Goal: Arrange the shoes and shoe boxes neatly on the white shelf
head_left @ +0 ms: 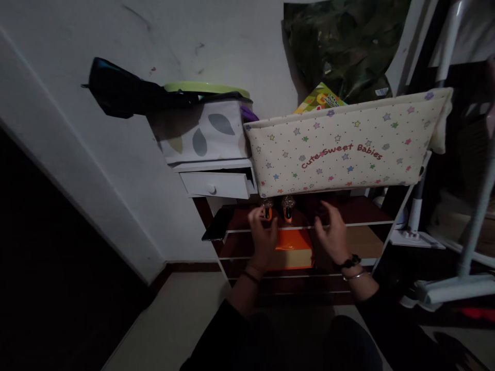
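My left hand [263, 239] is at the upper shelf, thumb and fingers apart. Just beyond its fingertips stands a small orange-and-black ornament [267, 212] with a glittery top; whether they touch is unclear. A matching ornament [288, 210] stands upright to its right, between my two hands. My right hand [332, 234], wearing a dark bracelet and a silver bangle, is raised before the same shelf with its fingers spread. Past those fingers is a dark reddish shape, too dim to name. Below, a thick orange book or box [294, 240] lies on the shelf underneath.
A cream fabric bin [336, 149] printed with stars overhangs the shelf [363, 216]. To its left are a leaf-patterned box [209, 129] and a slightly open white drawer [216, 185]. A flat black object [217, 225] juts from the shelf's left end. White poles [477, 206] stand right.
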The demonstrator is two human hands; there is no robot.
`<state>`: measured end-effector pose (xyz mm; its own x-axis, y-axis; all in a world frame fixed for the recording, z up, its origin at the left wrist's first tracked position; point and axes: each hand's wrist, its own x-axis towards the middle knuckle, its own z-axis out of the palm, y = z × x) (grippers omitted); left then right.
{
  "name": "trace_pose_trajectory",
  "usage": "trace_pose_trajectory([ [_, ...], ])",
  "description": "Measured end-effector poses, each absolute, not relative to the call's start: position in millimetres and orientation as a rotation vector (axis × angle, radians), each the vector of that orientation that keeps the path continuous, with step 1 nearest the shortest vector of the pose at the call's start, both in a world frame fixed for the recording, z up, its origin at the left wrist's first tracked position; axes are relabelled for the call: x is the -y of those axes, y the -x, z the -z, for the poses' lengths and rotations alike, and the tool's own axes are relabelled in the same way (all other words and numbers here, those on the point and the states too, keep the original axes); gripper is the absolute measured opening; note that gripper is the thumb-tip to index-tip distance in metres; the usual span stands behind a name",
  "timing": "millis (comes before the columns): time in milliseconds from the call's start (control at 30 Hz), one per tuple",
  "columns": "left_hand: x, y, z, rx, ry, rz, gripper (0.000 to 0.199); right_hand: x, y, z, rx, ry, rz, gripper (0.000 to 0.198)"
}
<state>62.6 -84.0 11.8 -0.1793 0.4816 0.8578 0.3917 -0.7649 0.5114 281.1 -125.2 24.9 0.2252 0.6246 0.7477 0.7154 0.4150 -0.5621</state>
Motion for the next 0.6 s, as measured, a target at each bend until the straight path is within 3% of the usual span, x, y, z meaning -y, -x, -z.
trace_pose_trajectory([
  [67,103,-89,-14,-0.814,-2.105,-1.906,0.022,122,-315,-26,1.287,1.324,0.147,0.064],
  [100,107,-106,-14,-0.733,-2.103,-1.783,0.025,116,-330,-26,1.218,1.343,0.133,0.072],
  [167,101,-139,-13,-0.712,-2.032,-1.575,0.055,99,-354,-27,1.161,1.359,-0.043,0.091],
  [233,81,-169,-14,-0.848,-1.918,-1.455,0.087,80,-368,-27,1.202,1.321,-0.330,0.097],
  [300,55,-189,-16,-0.993,-1.742,-1.389,0.097,64,-371,-29,1.259,1.305,-0.566,0.096],
  [400,22,-202,-18,-1.017,-1.583,-1.365,0.088,52,-365,-34,1.288,1.352,-0.662,0.093],
  [600,2,-203,0,-0.921,-1.578,-1.416,0.079,60,-352,-44,1.271,1.405,-0.557,0.093],
])
